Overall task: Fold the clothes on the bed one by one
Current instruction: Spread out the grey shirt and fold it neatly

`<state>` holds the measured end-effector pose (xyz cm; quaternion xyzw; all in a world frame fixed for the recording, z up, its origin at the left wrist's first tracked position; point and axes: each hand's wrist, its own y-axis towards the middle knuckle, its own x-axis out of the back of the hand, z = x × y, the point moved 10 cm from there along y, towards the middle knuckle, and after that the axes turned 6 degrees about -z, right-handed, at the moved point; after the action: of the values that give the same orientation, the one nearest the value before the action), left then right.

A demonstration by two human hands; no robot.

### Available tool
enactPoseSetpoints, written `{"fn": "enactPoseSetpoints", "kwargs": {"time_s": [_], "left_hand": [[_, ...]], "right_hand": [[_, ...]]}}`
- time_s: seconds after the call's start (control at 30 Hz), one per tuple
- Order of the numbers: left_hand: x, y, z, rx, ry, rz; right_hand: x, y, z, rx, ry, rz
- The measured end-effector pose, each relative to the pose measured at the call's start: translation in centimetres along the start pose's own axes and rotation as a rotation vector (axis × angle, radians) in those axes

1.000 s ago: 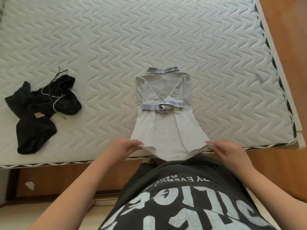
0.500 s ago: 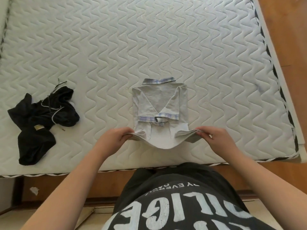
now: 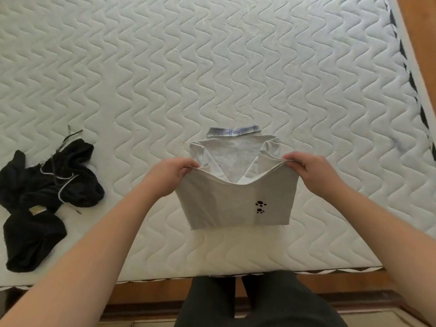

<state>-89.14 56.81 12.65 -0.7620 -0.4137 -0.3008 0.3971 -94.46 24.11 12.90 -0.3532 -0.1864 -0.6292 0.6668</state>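
So, shirt (image 3: 236, 197): light grey, plaid collar at far end, lies mid-bed near the near edge, bottom half lifted and doubled over toward the collar, two small black paw prints showing on the folded part.
Left hand (image 3: 173, 177): pinches the left corner of the shirt's raised hem.
Right hand (image 3: 309, 172): pinches the right corner of the same hem, edge sagging between both hands.
Black clothes (image 3: 44, 197): crumpled heap, left side of bed, well apart from shirt.
Bed (image 3: 236, 67): white quilted mattress, wooden frame at near and right edges.
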Motion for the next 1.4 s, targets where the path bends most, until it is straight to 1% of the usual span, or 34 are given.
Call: {"fn": "enactPoseSetpoints", "kwargs": {"time_s": [0.13,0.23,0.33,0.43,0.67,0.77,0.83,0.87,0.93,1.0,1.07,1.17,1.23,1.3,1.33,1.4], "left_hand": [[-0.2,5.0,1.0,0.001,-0.012,0.066],[-0.8,8.8,2.0,0.016,0.033,0.125],[-2.0,12.8,2.5,-0.003,0.058,0.188],[-3.3,16.6,3.3,-0.031,0.055,0.199],[-8.0,23.0,8.1,0.045,0.044,0.172],[-10.5,24.8,9.8,0.113,0.096,0.168],[-11.9,25.7,10.5,0.127,0.174,0.177],[-12.1,26.2,10.5,0.113,0.23,0.149],[-11.6,27.2,10.2,0.083,0.278,0.037],[-11.8,27.7,10.7,0.104,0.218,0.0],[-12.4,28.0,11.4,0.134,0.168,0.039],[-13.0,28.5,12.0,0.151,0.206,0.093],[-13.0,28.9,11.9,0.158,0.202,0.076],[-13.0,29.1,11.8,0.154,0.199,0.056],[-13.2,29.1,11.7,0.143,0.208,0.072],[-13.8,29.0,11.4,0.102,0.273,0.152]], "right_hand": [[-1.2,3.9,-0.7,-0.052,0.078,0.04],[-2.7,6.8,-2.0,-0.106,0.12,0.119],[-4.3,10.1,-3.3,-0.136,0.093,0.192],[-5.3,13.4,-5.3,-0.167,0.06,0.178],[-10.5,19.9,-10.4,-0.214,-0.054,0.187],[-12.5,21.9,-12.1,-0.244,-0.118,0.21],[-13.5,22.9,-12.5,-0.219,-0.186,0.233],[-13.7,23.4,-12.6,-0.201,-0.217,0.224],[-13.6,24.3,-12.7,-0.179,-0.261,0.155],[-13.5,24.7,-13.3,-0.189,-0.3,0.101],[-13.5,24.7,-14.5,-0.233,-0.346,0.104],[-13.5,24.8,-15.9,-0.311,-0.38,0.134],[-13.8,25.4,-15.6,-0.274,-0.369,0.135],[-14.5,25.9,-14.4,-0.219,-0.298,0.159],[-15.0,26.0,-13.9,-0.208,-0.269,0.177],[-15.8,26.4,-13.6,-0.203,-0.31,0.213]]}}
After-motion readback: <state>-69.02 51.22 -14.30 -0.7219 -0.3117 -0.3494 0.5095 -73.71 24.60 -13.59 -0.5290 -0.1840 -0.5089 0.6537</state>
